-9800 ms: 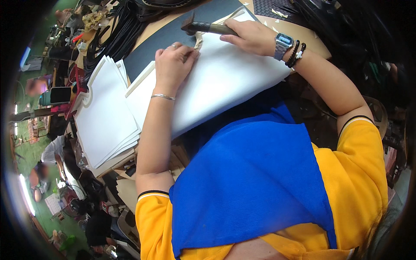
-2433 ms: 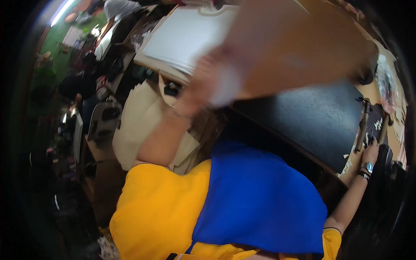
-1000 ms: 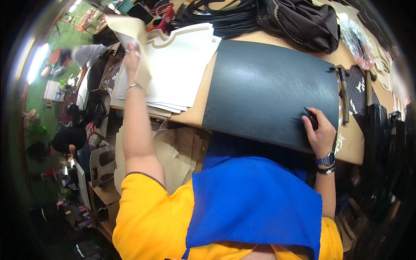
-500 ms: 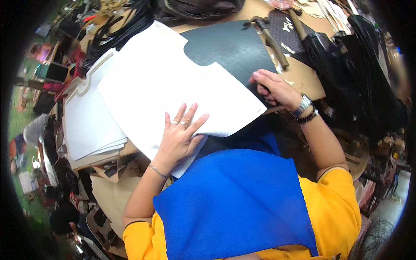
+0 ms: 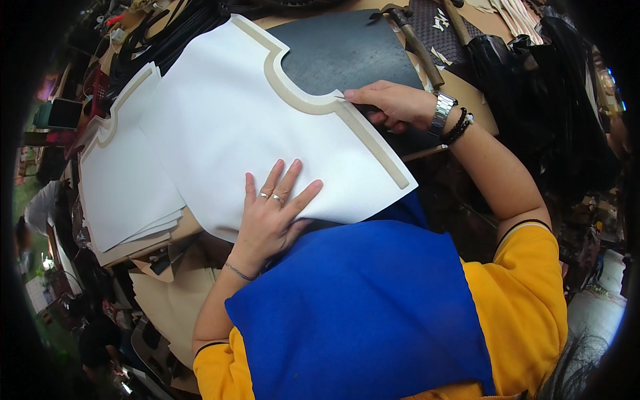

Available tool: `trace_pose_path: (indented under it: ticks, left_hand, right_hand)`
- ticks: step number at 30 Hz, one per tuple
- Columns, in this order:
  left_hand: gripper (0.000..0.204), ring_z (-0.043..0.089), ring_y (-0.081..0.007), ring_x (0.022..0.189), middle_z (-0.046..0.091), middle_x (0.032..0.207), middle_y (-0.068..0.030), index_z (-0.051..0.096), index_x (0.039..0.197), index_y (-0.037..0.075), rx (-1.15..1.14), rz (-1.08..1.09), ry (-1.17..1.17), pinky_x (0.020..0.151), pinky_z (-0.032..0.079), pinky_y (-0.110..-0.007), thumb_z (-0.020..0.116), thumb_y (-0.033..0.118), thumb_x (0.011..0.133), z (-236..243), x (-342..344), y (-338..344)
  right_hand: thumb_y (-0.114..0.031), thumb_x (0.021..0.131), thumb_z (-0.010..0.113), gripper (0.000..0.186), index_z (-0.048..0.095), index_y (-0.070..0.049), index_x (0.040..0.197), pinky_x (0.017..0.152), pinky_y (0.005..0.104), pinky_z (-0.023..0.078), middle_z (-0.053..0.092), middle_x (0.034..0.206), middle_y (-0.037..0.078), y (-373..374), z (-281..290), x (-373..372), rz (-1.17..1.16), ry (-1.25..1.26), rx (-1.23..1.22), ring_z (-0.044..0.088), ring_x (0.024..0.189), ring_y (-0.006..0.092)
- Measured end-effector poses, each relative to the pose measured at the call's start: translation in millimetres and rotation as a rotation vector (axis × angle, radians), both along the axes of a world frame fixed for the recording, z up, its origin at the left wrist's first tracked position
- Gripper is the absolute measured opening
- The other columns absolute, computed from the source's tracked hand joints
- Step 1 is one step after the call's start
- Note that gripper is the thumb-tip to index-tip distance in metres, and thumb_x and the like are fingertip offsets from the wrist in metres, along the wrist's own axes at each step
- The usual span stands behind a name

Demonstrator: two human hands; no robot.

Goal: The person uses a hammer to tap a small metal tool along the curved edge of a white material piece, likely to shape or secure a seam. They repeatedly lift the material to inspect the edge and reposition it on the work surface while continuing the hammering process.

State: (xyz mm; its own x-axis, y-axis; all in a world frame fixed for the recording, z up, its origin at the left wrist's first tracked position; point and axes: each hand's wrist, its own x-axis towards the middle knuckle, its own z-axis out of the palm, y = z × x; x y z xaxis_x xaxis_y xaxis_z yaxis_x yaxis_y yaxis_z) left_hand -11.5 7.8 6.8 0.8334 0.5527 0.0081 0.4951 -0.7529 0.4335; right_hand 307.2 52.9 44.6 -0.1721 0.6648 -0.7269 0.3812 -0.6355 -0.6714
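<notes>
A large white sheet panel (image 5: 213, 120) with a curved notch lies in front of me, partly over a dark board (image 5: 347, 47). A beige strip (image 5: 377, 153) runs along its notched edge. My left hand (image 5: 270, 210) rests flat on the panel near its lower edge, fingers spread. At the corner of the notch, my right hand (image 5: 400, 107) is closed around a small tool; its thin pointed tip (image 5: 340, 97) touches or nearly touches the panel's edge. Most of this tool is hidden in my fingers, so its kind cannot be made out.
To the left lies a stack of similar white panels (image 5: 127, 180) with a beige strip. A hammer (image 5: 417, 47) lies beyond the board, with another wooden handle (image 5: 460, 27) farther right. Black sheet material (image 5: 520, 87) hangs over the table's right side. Blue cloth (image 5: 360, 300) covers my front.
My right hand has moved left and up from beside the board to the notch corner. The picture is less washed out and the panel's beige strip now shows. My left hand has stayed put.
</notes>
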Motion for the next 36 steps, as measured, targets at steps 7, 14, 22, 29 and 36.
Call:
trace_pose_path:
  ticks: [7, 14, 22, 29, 36]
  left_hand:
    - [0.056, 0.032, -0.0333, 0.143, 0.036, 0.155, -0.0092, 0.051, 0.140, 0.033, 0.020, -0.009, -0.010, 0.110, 0.015, -0.069, 0.062, 0.037, 0.085, 0, 2, 2]
    - [0.077, 0.033, -0.0310, 0.142, 0.034, 0.156, -0.0070, 0.047, 0.142, 0.037, 0.060, -0.014, -0.009, 0.105, 0.025, -0.072, 0.077, 0.030, 0.072, -2, 1, 2]
    - [0.067, 0.034, -0.0343, 0.142, 0.037, 0.155, -0.0097, 0.052, 0.140, 0.032, 0.032, -0.013, 0.002, 0.110, 0.017, -0.068, 0.071, 0.034, 0.076, 0, 2, 0]
    - [0.080, 0.031, -0.0351, 0.142, 0.036, 0.153, -0.0165, 0.047, 0.144, 0.021, 0.248, 0.168, -0.008, 0.109, 0.019, -0.069, 0.059, 0.068, 0.080, -4, -10, 62]
    - [0.073, 0.046, -0.0317, 0.131, 0.054, 0.132, -0.0133, 0.059, 0.130, 0.018, 0.177, -0.223, -0.006, 0.110, 0.021, -0.065, 0.059, 0.071, 0.079, 21, 40, 28]
  right_hand:
    - [-0.057, 0.096, 0.049, 0.054, 0.063, -0.010, 0.118, 0.042, 0.0192, 0.025, 0.037, 0.065, -0.009, -3, -1, -7, -0.046, -0.044, 0.044, 0.026, 0.050, 0.0026]
    - [-0.057, 0.095, 0.051, 0.050, 0.064, -0.011, 0.110, 0.042, 0.0188, 0.024, 0.035, 0.063, -0.010, -3, 1, -12, -0.070, 0.012, 0.038, 0.027, 0.049, 0.0023]
    - [-0.053, 0.097, 0.049, 0.047, 0.065, -0.010, 0.104, 0.042, 0.0211, 0.026, 0.044, 0.062, -0.009, -1, -13, -13, -0.173, 0.175, 0.054, 0.032, 0.048, 0.0034]
    - [-0.037, 0.087, 0.071, 0.041, 0.066, 0.001, 0.103, 0.059, 0.0269, 0.047, 0.065, 0.076, 0.004, -45, -33, 2, 0.010, -0.107, 0.555, 0.058, 0.066, 0.0100]
    - [-0.039, 0.087, 0.069, 0.044, 0.062, -0.002, 0.110, 0.066, 0.0356, 0.049, 0.065, 0.079, 0.014, -40, 11, 63, -0.099, -1.052, 0.812, 0.063, 0.071, 0.0249]
